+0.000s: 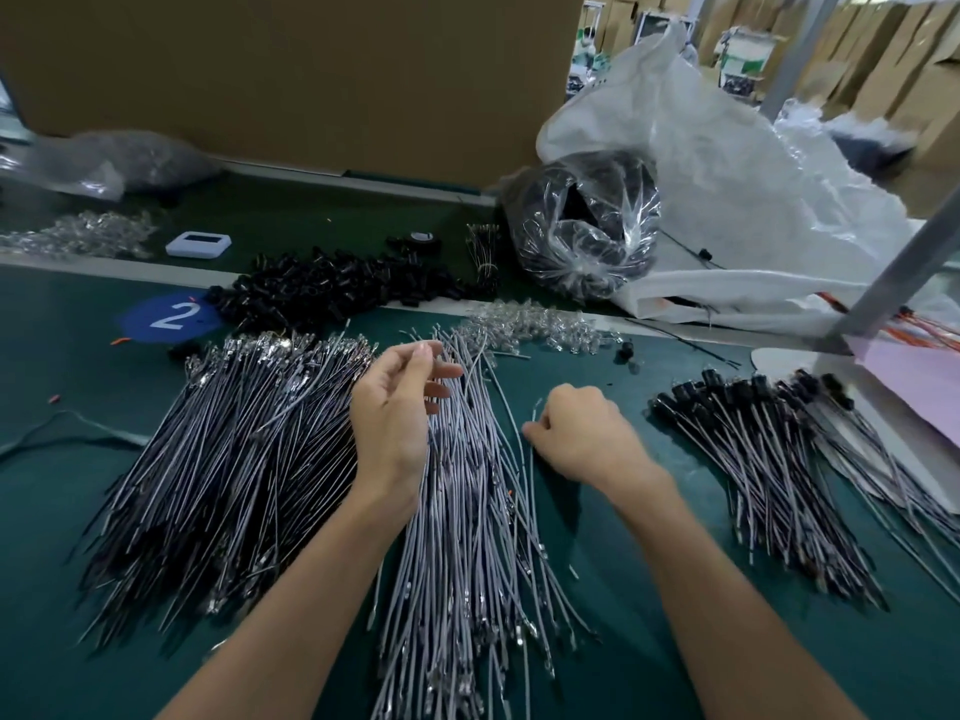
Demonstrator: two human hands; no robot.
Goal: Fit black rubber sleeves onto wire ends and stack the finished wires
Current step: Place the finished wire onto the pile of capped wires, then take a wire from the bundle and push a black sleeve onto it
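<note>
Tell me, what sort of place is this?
Most likely a factory assembly bench: heaps of grey wires on a green table, a pile of black rubber sleeves behind them, and cardboard boxes stacked in the background.

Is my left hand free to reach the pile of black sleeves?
Probably yes: the left hand looks empty, and only flat wire bundles lie between it and the sleeve pile.

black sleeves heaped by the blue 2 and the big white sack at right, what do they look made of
Black sleeves: likely rubber or soft plastic; small moulded tubes, dark with only dull highlights.
White sack: probably woven plastic sheet; it holds stiff creases, has a faint sheen and looks slightly translucent where light comes through.
</note>
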